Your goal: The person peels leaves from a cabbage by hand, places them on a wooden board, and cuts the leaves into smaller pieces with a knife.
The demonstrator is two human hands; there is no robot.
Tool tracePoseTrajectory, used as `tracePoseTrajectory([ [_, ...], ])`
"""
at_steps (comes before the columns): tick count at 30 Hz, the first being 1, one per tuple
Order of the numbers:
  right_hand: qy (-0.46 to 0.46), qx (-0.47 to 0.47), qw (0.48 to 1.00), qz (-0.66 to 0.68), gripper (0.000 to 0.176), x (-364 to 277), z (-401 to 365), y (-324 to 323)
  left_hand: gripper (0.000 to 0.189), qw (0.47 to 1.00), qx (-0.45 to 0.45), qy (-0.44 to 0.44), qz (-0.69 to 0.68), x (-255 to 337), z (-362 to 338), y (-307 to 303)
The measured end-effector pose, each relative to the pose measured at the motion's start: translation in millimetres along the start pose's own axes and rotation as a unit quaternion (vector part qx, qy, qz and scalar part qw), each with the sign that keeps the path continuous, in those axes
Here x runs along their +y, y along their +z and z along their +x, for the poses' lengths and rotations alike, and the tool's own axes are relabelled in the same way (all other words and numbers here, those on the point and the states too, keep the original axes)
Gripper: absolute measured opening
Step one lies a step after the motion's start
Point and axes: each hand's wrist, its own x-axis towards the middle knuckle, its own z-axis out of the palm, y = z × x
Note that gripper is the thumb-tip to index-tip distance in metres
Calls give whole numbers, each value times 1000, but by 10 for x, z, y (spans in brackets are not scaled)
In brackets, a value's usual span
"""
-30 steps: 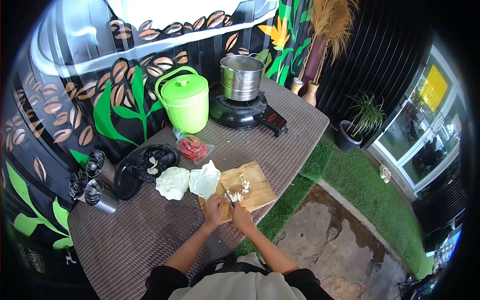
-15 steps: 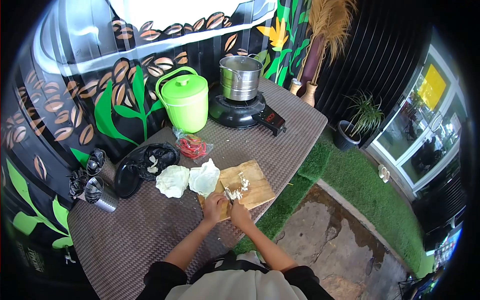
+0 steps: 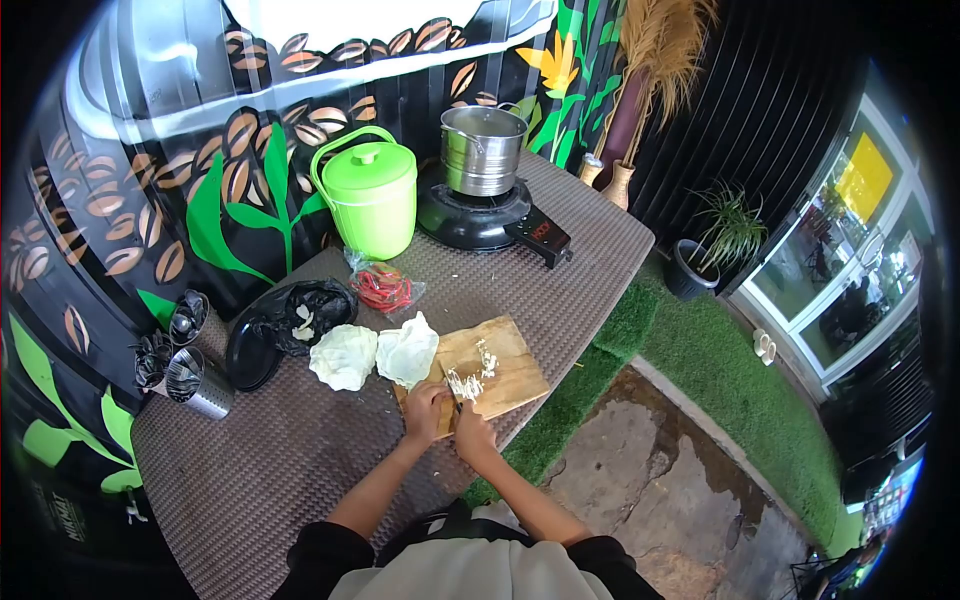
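My right hand is wrapped round the handle of a knife, whose short visible part points away from me over the wooden cutting board. Close on its left, my left hand has its fingers bent down at the board; whatever lies under them is hidden. Finely cut white pieces lie in a small heap just beyond the knife, with more strewn farther up the board. Two large pale leaves, like cabbage, lie beyond my left hand: one leaf by the board's edge, another leaf farther left.
Behind the leaves are a plastic bag of red chillies and a black plastic bag. A lime-green lidded bucket and a steel pot on a black portable stove stand at the back. Metal cutlery holders are at left.
My right hand and the knife have shifted slightly toward me and to the left. The heap of cut pieces shows more fully. My left hand stays almost in place.
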Motion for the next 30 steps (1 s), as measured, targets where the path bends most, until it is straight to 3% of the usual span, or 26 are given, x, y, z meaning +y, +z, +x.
tracePoseTrajectory([
  [8,-97,-41,994,-14,39,46,313,-187,7,999,22,6,34,24,21,1],
  [12,-31,-111,991,70,40,67,179,-241,7,999,12,-17,36,28,27,-14],
  [14,-46,-34,996,69,41,103,31,-88,7,999,8,-32,36,-1,11,-3],
  [17,-12,-1,998,57,39,70,-35,-6,9,1000,-2,-9,-5,-63,19,6],
  [21,-7,-23,999,28,39,2,117,-123,11,1000,0,-15,-17,-50,16,8],
  [25,-63,-23,998,-18,37,151,288,-278,10,999,13,-40,-34,-15,36,2],
  [28,-136,24,987,80,33,235,276,-383,15,998,22,-47,-19,14,47,3],
  [30,-130,24,987,93,34,225,143,-399,19,999,21,-41,16,75,59,4],
])
